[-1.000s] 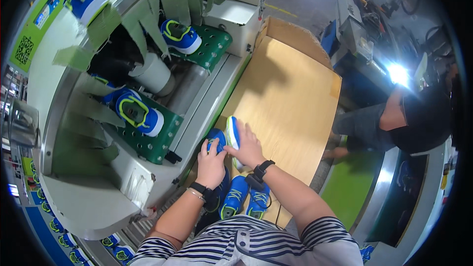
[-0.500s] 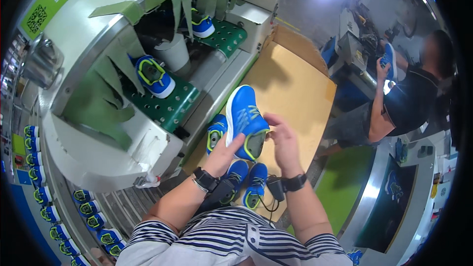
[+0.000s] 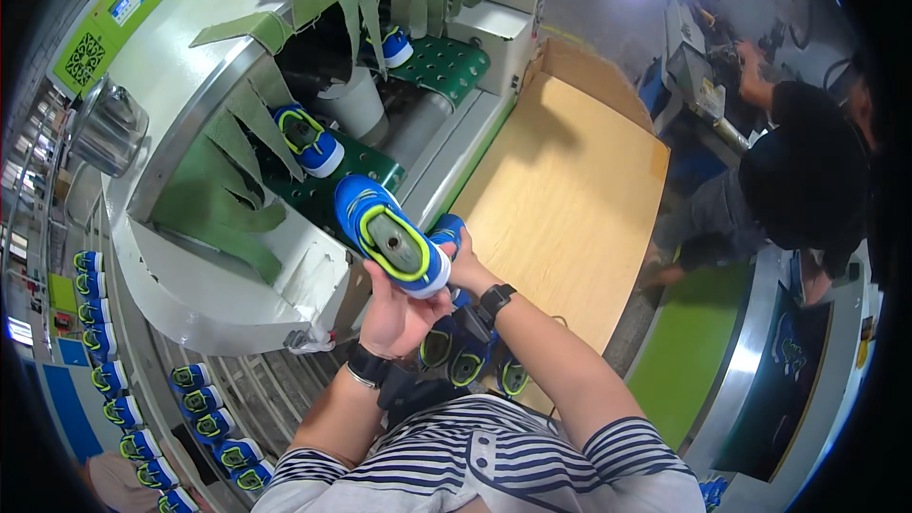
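Raised leftward, blue shoe (image 3: pixel 391 247), cupped between both hands' fingers (image 3: pixel 404 309)

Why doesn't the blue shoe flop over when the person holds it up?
The blue shoe probably stays stiff because a grey form seems to fill it. It looks small, so likely light: the left hand cups it from below while the right hand steadies its end. Its thick sole would likely resist bending.

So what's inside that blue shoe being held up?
A grey form fills the opening of the blue shoe, ringed by its lime collar. The left hand cups the heel from below; the toe's inside is hidden.
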Motion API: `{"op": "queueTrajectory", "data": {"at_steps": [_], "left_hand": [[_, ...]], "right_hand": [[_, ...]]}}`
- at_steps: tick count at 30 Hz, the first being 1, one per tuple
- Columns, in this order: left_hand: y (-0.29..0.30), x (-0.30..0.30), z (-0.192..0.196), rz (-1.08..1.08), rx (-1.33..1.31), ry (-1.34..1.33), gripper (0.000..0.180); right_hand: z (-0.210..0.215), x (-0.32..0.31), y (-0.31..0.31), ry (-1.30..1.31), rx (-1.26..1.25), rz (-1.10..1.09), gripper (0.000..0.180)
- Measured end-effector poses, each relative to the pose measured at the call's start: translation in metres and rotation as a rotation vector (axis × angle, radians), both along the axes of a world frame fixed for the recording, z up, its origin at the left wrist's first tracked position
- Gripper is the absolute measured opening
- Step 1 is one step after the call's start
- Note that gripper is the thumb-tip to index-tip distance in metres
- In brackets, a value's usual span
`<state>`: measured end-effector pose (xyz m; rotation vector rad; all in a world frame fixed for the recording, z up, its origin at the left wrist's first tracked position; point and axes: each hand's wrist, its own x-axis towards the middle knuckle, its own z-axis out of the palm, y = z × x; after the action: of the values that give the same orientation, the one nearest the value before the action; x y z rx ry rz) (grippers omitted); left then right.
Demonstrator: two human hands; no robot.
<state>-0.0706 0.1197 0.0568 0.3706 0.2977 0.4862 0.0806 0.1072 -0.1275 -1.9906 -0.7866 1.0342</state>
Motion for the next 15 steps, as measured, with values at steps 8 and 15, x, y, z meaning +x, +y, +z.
{"op": "queueTrajectory", "data": {"at_steps": [8,15], "left_hand": [[0.036,0.047,-0.007,0.330,0.008,0.036,0.078],[0.036,0.056,-0.013,0.431,0.042,0.165,0.072]], "right_hand": [[0.050,0.048,-0.049,0.793,0.350,-0.460,0.072],[0.126,0.129,-0.081,0.818,0.510,-0.417,0.071]]}}
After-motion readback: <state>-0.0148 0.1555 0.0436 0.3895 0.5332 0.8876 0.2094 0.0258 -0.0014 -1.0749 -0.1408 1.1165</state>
